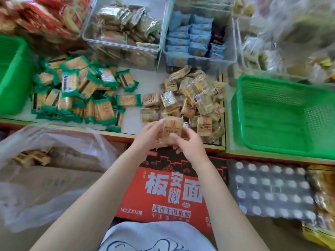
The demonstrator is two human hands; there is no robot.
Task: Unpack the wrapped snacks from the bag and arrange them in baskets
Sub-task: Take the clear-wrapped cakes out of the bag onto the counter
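Observation:
My left hand (pixel 147 137) and my right hand (pixel 188 144) both hold a small stack of tan wrapped snacks (pixel 171 128) just over the shelf's front edge. Behind them lies a loose pile of the same tan snacks (pixel 195 95). A pile of green-wrapped snacks (pixel 79 91) spreads to the left. An empty green basket (pixel 286 115) stands at the right and another green basket (pixel 12 75) at the far left. A clear plastic bag (pixel 54 160) with several snacks inside lies low at the left.
At the back stand a clear bin of brown snacks (pixel 125 31) and a clear bin of blue packets (pixel 197 38). Red packets (pixel 36 15) are heaped at the back left. A red noodle carton (pixel 172 189) and a shrink-wrapped pack of cans (pixel 270 189) sit below the shelf.

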